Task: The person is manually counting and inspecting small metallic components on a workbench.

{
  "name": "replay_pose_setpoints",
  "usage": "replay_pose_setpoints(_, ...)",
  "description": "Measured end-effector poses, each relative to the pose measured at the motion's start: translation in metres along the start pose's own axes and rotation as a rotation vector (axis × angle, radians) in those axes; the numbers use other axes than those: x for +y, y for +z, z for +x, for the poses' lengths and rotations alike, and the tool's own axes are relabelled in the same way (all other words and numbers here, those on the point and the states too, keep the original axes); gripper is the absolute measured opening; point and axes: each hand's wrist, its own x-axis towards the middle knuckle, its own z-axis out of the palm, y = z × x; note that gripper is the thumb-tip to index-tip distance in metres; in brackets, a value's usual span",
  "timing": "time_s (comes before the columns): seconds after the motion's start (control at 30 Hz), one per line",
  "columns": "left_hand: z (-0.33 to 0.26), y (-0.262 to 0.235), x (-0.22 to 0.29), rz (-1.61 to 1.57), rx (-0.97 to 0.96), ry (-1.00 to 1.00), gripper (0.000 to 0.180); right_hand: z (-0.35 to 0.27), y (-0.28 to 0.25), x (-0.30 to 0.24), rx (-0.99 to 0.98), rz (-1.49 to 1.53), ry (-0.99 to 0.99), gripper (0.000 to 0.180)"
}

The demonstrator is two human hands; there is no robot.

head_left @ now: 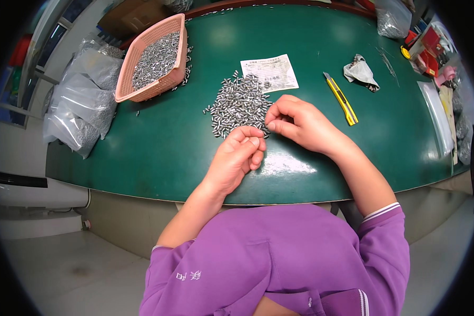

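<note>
A heap of small silvery metal pins (239, 102) lies on the green table (321, 174). At its near edge is my left hand (239, 155), fingers curled and thumb pressed against the forefinger. Whatever those fingers hold, if anything, is hidden. My right hand (297, 121) is just right of the heap, thumb and forefinger pinched close to the pile's edge. A tiny part may sit in that pinch, but it is too small to make out. The two hands are close together and apart from each other. Behind the heap, a printed paper slip (279, 73) lies partly under some pins.
A pink plastic basket (124, 79) full of similar pins stands at the far left, with loose pins beside it. Clear bags of parts (81, 100) line the left edge. Toward the right lie a yellow utility knife (342, 100), a crumpled white bag (361, 72) and assorted tools (429, 52).
</note>
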Motion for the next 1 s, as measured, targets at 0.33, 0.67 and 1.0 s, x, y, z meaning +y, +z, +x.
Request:
replay_pose_setpoints(0.33, -0.001, 0.003, 0.001, -0.006, 0.07, 0.01, 0.015, -0.001, 0.011, -0.009, -0.046, 0.21, -0.032, 0.008)
replay_pose_setpoints(0.67, 0.0, -0.001, 0.0, -0.051, -0.043, 0.046, 0.019, 0.002, -0.003, 0.011, 0.247, -0.365, -0.116, 0.014)
replay_pose_setpoints(1.0, -0.001, 0.001, 0.001, -0.02, -0.016, 0.031, 0.026, 0.0, -0.003, 0.012, 0.092, -0.527, -0.15, 0.011)
